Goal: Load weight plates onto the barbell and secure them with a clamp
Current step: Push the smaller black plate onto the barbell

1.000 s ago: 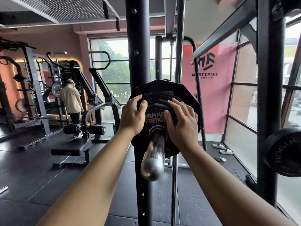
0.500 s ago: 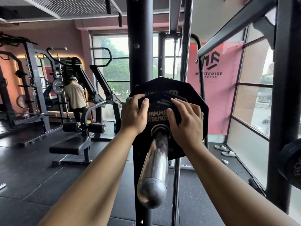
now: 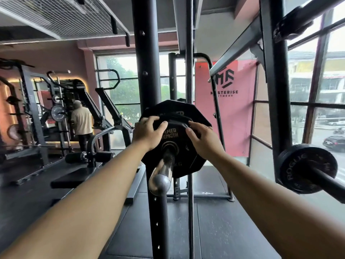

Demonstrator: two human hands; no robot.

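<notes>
A black Hammer Strength weight plate (image 3: 174, 134) sits on the chrome barbell sleeve (image 3: 164, 171), flat against a larger black plate (image 3: 196, 114) behind it. My left hand (image 3: 148, 135) grips the front plate's upper left rim, thumb on its face. Over the upper right rim curl the fingers of my right hand (image 3: 204, 142). The sleeve's bare end points toward me. No clamp is in view.
A black rack upright (image 3: 147, 71) stands right behind the plates. A Rogue plate (image 3: 306, 167) hangs on a peg at the right. A padded bench (image 3: 74, 176) stands at the left, and a person (image 3: 82, 122) stands by a far rack. Black rubber floor lies below.
Both hands stay on the front plate. My right hand's fingers have spread and shifted slightly along the rim. The view has swung a little.
</notes>
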